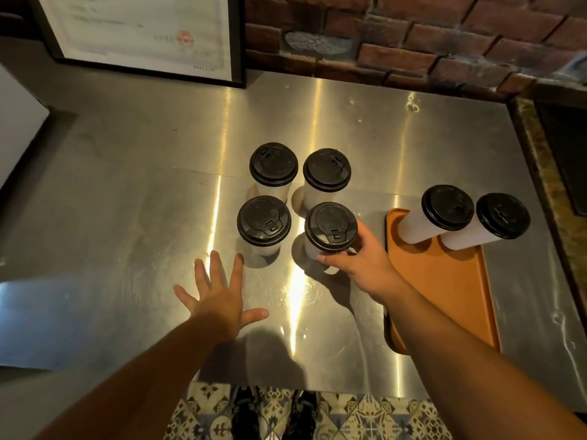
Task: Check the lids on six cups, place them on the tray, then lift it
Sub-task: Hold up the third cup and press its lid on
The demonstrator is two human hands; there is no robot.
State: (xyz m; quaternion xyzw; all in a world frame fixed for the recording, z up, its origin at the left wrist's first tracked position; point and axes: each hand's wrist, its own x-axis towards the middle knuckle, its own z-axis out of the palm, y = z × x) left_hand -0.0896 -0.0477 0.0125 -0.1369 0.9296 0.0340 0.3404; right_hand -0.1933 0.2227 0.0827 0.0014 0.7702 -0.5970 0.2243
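Observation:
Several white paper cups with black lids stand on a steel counter point(133, 217). Two of them point(448, 207) point(502, 215) stand at the far end of an orange tray point(457, 290) on the right. A square of cups stands in the middle: back left point(273, 164), back right point(327, 169), front left point(264, 221) and front right point(331, 227). My right hand point(362, 258) grips the front right cup just under its lid. My left hand point(219, 296) is spread open over the counter, fingertips close to the front left cup.
A framed document point(143, 33) leans at the back left against a brick wall point(413, 36). A dark ledge point(546, 160) borders the counter on the right. The counter's front edge is near my body, with patterned floor tiles point(365, 414) below.

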